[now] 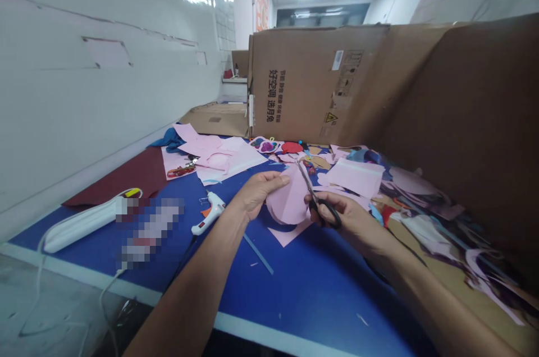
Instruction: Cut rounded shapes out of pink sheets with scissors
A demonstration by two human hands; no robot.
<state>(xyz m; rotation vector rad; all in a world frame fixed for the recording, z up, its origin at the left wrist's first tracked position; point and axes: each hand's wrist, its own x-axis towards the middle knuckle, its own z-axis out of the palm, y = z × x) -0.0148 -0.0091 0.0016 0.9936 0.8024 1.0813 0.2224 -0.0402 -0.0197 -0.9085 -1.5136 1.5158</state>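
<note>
Pinched between the thumb and fingers of my left hand (257,193) is a rounded sheet of pale pink paper (288,200), partly cut along its edge. My right hand (343,212) grips a pair of scissors (325,212) by the black handles. The metal blades point up and away, lying against the right side of the pink sheet. Whether the blades are closed on it I cannot tell. Below the sheet, a pink offcut (288,235) rests on the blue table (295,295).
A white glue gun (209,214) lies left of my left forearm, near a white power strip (86,225). Pink sheets (236,156) are at the back left. Paper scraps (425,233) pile up on the right. Large cardboard panels (311,87) wall off the back and right.
</note>
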